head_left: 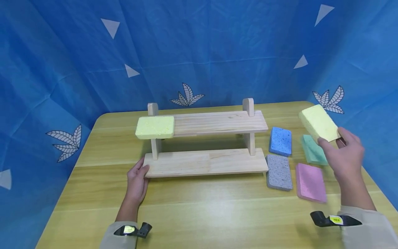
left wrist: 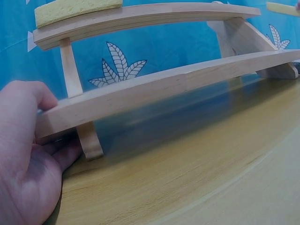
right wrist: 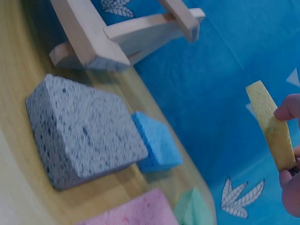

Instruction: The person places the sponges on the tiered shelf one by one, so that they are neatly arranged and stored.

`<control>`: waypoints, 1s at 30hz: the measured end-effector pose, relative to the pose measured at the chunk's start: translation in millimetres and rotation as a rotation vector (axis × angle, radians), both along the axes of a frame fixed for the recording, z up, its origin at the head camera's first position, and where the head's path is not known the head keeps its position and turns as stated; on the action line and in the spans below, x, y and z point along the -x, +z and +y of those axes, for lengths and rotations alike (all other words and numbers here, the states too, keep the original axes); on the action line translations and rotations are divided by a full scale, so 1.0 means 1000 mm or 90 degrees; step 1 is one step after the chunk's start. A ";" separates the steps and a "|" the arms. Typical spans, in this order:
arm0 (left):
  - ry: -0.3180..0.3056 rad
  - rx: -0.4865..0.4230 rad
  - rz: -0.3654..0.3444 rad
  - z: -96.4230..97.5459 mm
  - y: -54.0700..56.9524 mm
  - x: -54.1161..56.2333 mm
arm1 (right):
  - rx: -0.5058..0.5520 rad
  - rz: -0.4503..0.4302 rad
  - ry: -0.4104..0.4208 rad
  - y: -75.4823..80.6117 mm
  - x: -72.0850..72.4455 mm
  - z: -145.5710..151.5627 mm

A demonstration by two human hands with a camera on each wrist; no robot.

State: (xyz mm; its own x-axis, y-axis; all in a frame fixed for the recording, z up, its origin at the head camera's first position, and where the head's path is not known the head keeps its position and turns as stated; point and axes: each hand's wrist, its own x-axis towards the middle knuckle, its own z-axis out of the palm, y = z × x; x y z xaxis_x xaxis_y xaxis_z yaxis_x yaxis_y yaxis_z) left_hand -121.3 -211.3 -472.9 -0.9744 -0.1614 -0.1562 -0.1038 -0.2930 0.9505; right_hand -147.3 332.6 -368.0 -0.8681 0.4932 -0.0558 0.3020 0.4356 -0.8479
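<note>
A two-tier wooden shelf (head_left: 205,160) stands on the table. My left hand (head_left: 136,181) grips the left end of its lower board, thumb on top and fingers underneath, as the left wrist view shows. One yellow sponge (head_left: 155,127) lies flat on the left end of the upper board. At the right, my right hand (head_left: 346,152) pinches a second yellow sponge (head_left: 320,121) between thumb and fingers, tilted and raised above the table. Below it lies a green sponge (head_left: 314,150), partly hidden by the held sponge and the hand.
Beside the shelf's right end lie a blue sponge (head_left: 280,141) and a grey speckled sponge (head_left: 278,173). A pink sponge (head_left: 311,183) is right of the grey one. Blue cloth (head_left: 211,41) with leaf prints hangs behind the wooden table (head_left: 202,214).
</note>
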 end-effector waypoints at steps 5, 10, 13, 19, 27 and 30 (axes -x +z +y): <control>0.003 0.000 0.001 0.000 -0.001 0.001 | -0.020 0.043 0.039 0.008 0.003 -0.013; 0.006 0.001 0.002 -0.001 -0.002 0.001 | -0.052 0.078 0.090 0.011 0.004 -0.023; 0.006 -0.003 0.005 -0.001 -0.002 0.001 | -0.062 0.102 0.120 0.010 0.004 -0.029; 0.004 -0.002 0.008 -0.001 -0.001 0.001 | -0.102 0.178 0.202 0.009 0.008 -0.048; 0.000 0.007 0.006 0.000 0.000 0.001 | -0.116 0.200 0.281 0.009 0.013 -0.066; -0.001 0.007 0.007 0.000 0.000 0.000 | -0.112 0.202 0.312 0.010 0.014 -0.072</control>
